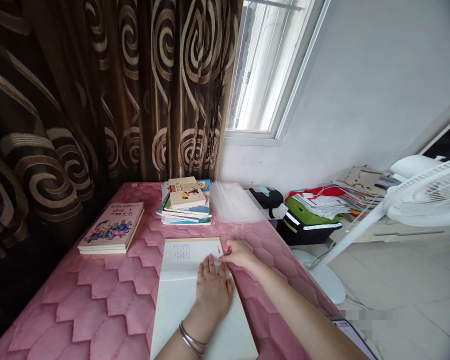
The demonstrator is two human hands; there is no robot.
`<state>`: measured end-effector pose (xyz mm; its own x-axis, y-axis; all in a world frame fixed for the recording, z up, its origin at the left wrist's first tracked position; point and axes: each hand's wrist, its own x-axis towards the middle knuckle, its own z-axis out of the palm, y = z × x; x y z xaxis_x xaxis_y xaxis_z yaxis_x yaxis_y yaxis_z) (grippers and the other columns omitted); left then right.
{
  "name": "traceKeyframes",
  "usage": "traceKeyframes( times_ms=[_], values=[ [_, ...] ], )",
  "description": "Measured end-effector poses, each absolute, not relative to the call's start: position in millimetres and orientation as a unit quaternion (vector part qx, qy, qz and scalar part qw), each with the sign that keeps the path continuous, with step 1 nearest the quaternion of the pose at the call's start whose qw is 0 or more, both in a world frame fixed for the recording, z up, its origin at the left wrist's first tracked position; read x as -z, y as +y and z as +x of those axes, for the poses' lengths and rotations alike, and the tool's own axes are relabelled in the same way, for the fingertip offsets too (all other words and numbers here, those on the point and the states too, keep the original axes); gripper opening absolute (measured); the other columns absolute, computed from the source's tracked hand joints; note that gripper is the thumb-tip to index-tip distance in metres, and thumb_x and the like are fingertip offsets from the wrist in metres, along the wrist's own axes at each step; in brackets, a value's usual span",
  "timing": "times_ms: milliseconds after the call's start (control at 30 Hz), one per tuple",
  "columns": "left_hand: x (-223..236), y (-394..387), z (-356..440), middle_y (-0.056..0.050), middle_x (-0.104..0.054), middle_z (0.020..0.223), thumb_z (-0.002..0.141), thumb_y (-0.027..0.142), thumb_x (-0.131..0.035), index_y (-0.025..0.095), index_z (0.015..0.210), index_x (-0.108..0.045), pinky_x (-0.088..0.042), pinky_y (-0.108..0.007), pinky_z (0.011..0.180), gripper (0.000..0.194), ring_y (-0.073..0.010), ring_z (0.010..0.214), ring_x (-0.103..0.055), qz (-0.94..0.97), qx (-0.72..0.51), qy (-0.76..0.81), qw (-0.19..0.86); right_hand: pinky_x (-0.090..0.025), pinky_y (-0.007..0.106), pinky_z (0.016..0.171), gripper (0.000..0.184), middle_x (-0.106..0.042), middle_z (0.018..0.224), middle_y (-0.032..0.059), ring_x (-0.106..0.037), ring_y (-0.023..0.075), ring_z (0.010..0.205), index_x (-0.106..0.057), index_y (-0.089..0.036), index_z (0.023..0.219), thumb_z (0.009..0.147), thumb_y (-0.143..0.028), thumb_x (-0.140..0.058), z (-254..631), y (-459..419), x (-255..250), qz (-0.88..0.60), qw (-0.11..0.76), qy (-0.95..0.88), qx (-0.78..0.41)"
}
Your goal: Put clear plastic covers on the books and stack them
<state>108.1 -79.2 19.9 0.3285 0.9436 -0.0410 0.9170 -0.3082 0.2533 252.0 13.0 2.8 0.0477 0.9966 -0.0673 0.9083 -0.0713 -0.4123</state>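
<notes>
An open book (176,315) lies in front of me on a pink quilted bed cover. Its upper page carries a small block of print, while the lower part is blank and pale. My left hand (213,287), with metal bangles at the wrist, is pressed flat on the book near the fold, fingers stretched out. At the book's upper right edge, my right hand (238,252) has thumb and index finger pinched together on the page edge. The fingertips partly hide what lies between them.
Two stacked pink books (112,227) lie to the left. Beyond the open book are a book pile (185,200) and clear plastic sheets (236,202). A white fan (360,235), a black and green box (309,225) and papers stand right of the bed (108,295). A phone (350,332) shows lower right.
</notes>
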Motion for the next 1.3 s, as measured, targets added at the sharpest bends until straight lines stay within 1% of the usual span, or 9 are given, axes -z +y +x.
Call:
traceKeyframes(
  times_ms=[133,267,400,567,700,833,1000,1167,1300],
  values=[
    [-21.5,-78.8,108.1,-0.015,-0.028,0.151,0.093,0.038,-0.032,0.017,0.14,-0.043,-0.021,-0.047,0.114,0.052,-0.0304,0.14,-0.025,0.803,-0.048,0.579,0.13,-0.038,0.023,0.057,0.033,-0.069,0.078,-0.0024,-0.062,0.0154,0.069,-0.063,-0.023,0.072,0.056,-0.047,-0.08,249.6,35.9,-5.5,-0.725,0.131,-0.649,-0.187],
    [-22.9,-79.3,107.8,-0.015,-0.026,0.152,0.093,0.037,-0.032,0.017,0.139,-0.043,-0.02,-0.045,0.115,0.052,-0.0298,0.141,-0.024,0.801,-0.047,0.58,0.14,-0.041,0.027,0.065,0.03,-0.07,0.076,0.0015,-0.064,0.0201,0.076,-0.063,-0.02,0.07,0.06,-0.045,-0.077,245.7,60.4,-6.7,-0.737,0.144,-0.639,-0.165],
    [-23.1,-79.9,107.8,-0.015,-0.026,0.152,0.093,0.037,-0.031,0.017,0.14,-0.043,-0.02,-0.046,0.115,0.052,-0.0298,0.141,-0.023,0.801,-0.051,0.58,0.142,-0.042,0.032,0.073,0.03,-0.07,0.081,0.0056,-0.064,0.0239,0.083,-0.064,-0.02,0.072,0.068,-0.048,-0.071,240.7,64.0,-5.9,-0.745,0.161,-0.633,-0.135],
    [-23.5,-80.7,107.7,-0.014,-0.028,0.152,0.093,0.038,-0.029,0.017,0.14,-0.043,-0.02,-0.046,0.114,0.053,-0.0298,0.141,-0.024,0.805,-0.049,0.578,0.127,-0.041,0.031,0.078,0.026,-0.067,0.103,0.0082,-0.06,0.0246,0.101,-0.061,-0.02,0.083,0.074,-0.044,-0.067,237.9,40.5,-2.0,-0.74,0.175,-0.639,-0.112],
    [-22.6,-80.7,107.6,-0.014,-0.028,0.151,0.093,0.038,-0.03,0.018,0.14,-0.043,-0.021,-0.047,0.114,0.053,-0.0297,0.14,-0.025,0.808,-0.049,0.576,0.114,-0.041,0.029,0.075,0.033,-0.067,0.099,0.0044,-0.061,0.0216,0.093,-0.058,-0.022,0.083,0.067,-0.046,-0.073,244.3,17.8,-0.1,-0.725,0.157,-0.658,-0.128],
    [-21.1,-80.2,108.1,-0.015,-0.029,0.151,0.093,0.038,-0.029,0.017,0.141,-0.04,-0.021,-0.047,0.114,0.053,-0.0297,0.14,-0.025,0.806,-0.051,0.578,0.116,-0.041,0.027,0.072,0.038,-0.066,0.1,0.0031,-0.06,0.0208,0.093,-0.058,-0.023,0.083,0.06,-0.045,-0.078,251.9,8.7,-2.9,-0.71,0.117,-0.675,-0.163],
    [-21.0,-80.0,108.2,-0.015,-0.029,0.151,0.093,0.038,-0.029,0.016,0.14,-0.041,-0.02,-0.046,0.114,0.053,-0.0297,0.14,-0.024,0.805,-0.052,0.578,0.121,-0.039,0.025,0.059,0.039,-0.069,0.077,-0.0026,-0.062,0.0173,0.07,-0.061,-0.023,0.075,0.051,-0.045,-0.082,252.4,30.8,-7.7,-0.723,0.086,-0.656,-0.199],
    [-21.2,-80.1,107.8,-0.015,-0.027,0.152,0.093,0.037,-0.03,0.016,0.14,-0.043,-0.021,-0.048,0.114,0.053,-0.0305,0.14,-0.024,0.805,-0.051,0.577,0.125,-0.038,0.026,0.057,0.033,-0.066,0.061,-0.001,-0.061,0.0173,0.06,-0.062,-0.021,0.064,0.058,-0.049,-0.077,247.1,57.5,-8.4,-0.738,0.088,-0.643,-0.182],
    [-18.3,-79.2,108.2,-0.015,-0.027,0.152,0.092,0.038,-0.03,0.015,0.139,-0.043,-0.019,-0.046,0.115,0.054,-0.0306,0.141,-0.023,0.803,-0.059,0.578,0.131,-0.041,0.031,0.062,0.035,-0.069,0.067,0.0048,-0.064,0.0218,0.068,-0.065,-0.019,0.067,0.071,-0.054,-0.067,241.4,58.3,-8.8,-0.752,0.108,-0.635,-0.14]
  ],
)
